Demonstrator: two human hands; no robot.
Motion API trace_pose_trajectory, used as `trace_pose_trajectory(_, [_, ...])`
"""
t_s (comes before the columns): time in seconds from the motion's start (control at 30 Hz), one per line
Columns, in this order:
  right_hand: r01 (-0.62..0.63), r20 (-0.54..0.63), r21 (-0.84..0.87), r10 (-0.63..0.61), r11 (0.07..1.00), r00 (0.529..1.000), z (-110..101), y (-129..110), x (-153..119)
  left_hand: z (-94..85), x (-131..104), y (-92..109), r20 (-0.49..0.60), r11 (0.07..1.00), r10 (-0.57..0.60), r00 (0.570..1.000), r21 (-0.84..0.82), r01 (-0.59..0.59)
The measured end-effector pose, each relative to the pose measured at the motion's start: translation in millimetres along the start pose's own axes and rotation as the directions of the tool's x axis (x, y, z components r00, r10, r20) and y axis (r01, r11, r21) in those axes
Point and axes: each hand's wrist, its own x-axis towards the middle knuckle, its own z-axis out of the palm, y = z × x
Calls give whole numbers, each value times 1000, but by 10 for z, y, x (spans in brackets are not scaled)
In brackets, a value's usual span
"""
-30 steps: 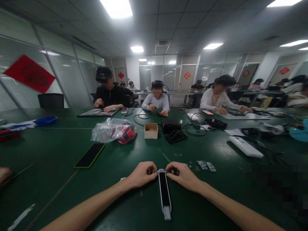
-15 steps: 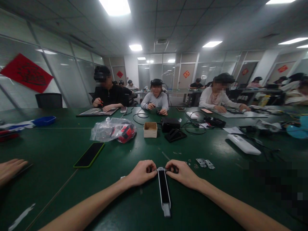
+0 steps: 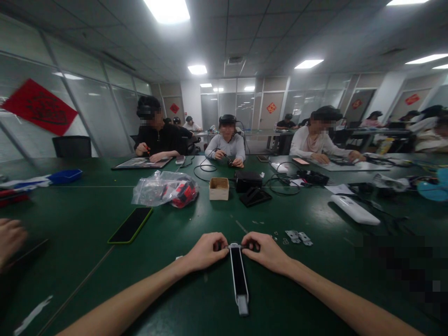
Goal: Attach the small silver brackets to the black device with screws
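A long, narrow device with a black face and a pale frame (image 3: 239, 273) lies on the green table, a silvery block at its near end. My left hand (image 3: 208, 250) is closed in a pinch at the left corner of its far end. Opposite it, my right hand (image 3: 264, 251) pinches the right corner. Small dark bits show between the fingers, but I cannot make out what they are. Right of my right hand lie flat metal plates (image 3: 298, 237) and several tiny metal pieces (image 3: 285, 241).
A phone with a green edge (image 3: 130, 226) lies to the left. Farther back are a plastic bag (image 3: 154, 189) with something red, a small open box (image 3: 219, 189) and a black box (image 3: 248, 181). A white case (image 3: 354, 210) is at right. Another person's hand (image 3: 12, 240) is at far left.
At the far left, another person's hand has pulled back toward the edge and curled. My two hands and the device have stayed practically in place.
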Motion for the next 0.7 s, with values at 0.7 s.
trace_pose_trajectory(0.7, [13,6,-28,-13,1000,1000,20,-56,21,16,-10,-16,-19,1000,-10,1000,8,11])
